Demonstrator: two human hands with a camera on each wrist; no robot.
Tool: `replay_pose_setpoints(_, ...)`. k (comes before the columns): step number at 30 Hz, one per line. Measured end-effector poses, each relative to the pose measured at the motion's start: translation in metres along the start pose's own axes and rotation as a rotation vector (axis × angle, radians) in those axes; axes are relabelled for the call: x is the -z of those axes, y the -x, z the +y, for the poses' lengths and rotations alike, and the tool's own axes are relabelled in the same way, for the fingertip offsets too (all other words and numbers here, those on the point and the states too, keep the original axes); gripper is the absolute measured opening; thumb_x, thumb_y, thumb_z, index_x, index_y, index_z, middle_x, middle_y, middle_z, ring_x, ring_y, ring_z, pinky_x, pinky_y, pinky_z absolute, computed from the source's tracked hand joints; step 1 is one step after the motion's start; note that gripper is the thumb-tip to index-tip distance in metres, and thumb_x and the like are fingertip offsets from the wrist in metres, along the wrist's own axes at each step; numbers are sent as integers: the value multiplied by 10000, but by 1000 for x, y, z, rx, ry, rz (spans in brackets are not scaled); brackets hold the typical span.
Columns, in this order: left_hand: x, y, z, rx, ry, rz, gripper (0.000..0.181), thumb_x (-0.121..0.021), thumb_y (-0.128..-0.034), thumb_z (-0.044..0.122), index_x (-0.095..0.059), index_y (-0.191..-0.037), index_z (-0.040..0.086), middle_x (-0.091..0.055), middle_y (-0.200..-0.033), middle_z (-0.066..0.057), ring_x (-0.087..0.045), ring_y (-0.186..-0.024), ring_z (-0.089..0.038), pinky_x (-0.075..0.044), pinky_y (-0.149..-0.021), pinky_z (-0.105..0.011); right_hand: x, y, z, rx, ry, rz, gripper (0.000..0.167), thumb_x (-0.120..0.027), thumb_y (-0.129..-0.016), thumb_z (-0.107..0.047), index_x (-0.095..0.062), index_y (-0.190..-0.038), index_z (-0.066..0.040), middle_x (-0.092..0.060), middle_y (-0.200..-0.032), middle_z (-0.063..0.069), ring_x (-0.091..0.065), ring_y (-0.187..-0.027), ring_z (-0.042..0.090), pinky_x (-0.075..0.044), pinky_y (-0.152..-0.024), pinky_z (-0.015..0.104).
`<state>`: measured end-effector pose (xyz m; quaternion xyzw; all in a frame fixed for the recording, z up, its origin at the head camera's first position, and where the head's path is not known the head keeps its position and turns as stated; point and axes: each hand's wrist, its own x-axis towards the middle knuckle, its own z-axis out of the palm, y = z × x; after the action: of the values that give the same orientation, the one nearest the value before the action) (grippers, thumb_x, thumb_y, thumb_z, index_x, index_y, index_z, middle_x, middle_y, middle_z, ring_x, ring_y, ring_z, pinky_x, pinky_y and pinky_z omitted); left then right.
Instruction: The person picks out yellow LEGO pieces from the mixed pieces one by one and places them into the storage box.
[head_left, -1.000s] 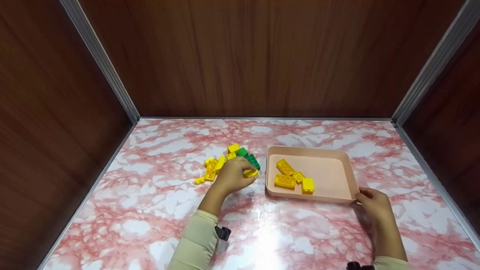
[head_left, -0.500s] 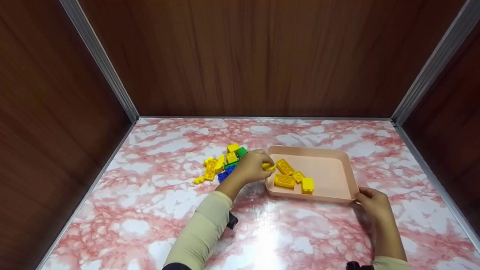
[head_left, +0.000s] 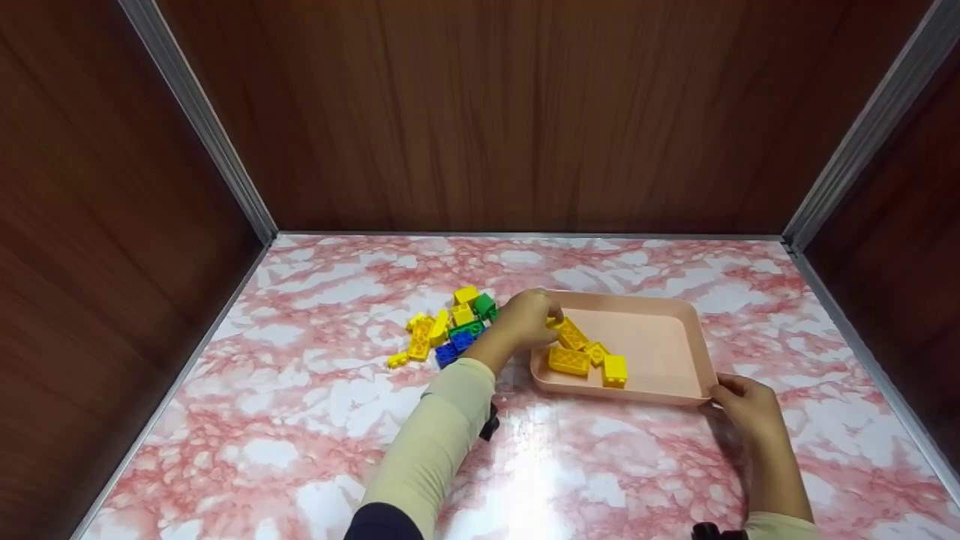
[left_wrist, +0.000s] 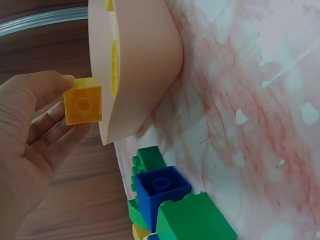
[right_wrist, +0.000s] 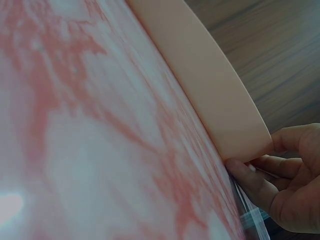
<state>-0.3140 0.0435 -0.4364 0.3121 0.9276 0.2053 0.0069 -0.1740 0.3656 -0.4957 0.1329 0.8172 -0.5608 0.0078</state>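
My left hand (head_left: 527, 321) is over the left end of the peach tray (head_left: 645, 392). In the left wrist view the left hand (left_wrist: 35, 125) pinches a yellow brick (left_wrist: 83, 106) between thumb and fingers, beside the tray's rim (left_wrist: 145, 65). Several yellow bricks (head_left: 569, 361) lie in the left half of the tray. At the tray's near right corner my right hand (head_left: 754, 409) grips the wall; the right wrist view shows the right hand (right_wrist: 295, 185) with thumb and fingers around that corner.
Left of the tray lies a loose pile of yellow (head_left: 421, 339), green (head_left: 485, 305) and blue bricks (head_left: 446, 355) on the marbled table (head_left: 300, 420). Brown wood-patterned panels (head_left: 525, 120) with metal edge strips stand at the back and both sides.
My left hand has moved right from the pile to the tray, carrying a yellow brick and uncovering the blue and green bricks. The right hand stays at the tray's corner.
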Motion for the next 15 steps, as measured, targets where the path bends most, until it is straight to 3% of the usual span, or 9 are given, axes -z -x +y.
replay_pose_setpoints(2,-3,-3,1,16,-20,-23,210,-787,-784,184,-764,-969,89,-703,-970,-4,-619,-940,-153,-501,-876,-278,0,-1,1,4,3,7,488,-489,-983,-72,-370,-1352,224,-518,-1273,340,-583,-862,-9,-533,-764,210)
replay_pose_setpoints(9,-15,-8,4,-22,-182,-95,171,-754,-819,173,-755,-971,95,-711,-930,19,-631,-872,-154,-520,-821,-284,-1,-2,0,7,43,15,470,-493,-980,-84,-412,-1336,211,-539,-1255,340,-584,-872,14,-521,-747,188)
replay_pose_setpoints(15,-22,-8,7,-10,-162,-136,220,-732,-810,74,-749,-1029,95,-702,-967,17,-616,-859,-137,-510,-855,-262,-1,-1,0,-4,33,10,479,-477,-977,-86,-400,-1348,207,-503,-1289,362,-595,-878,34,-535,-751,212)
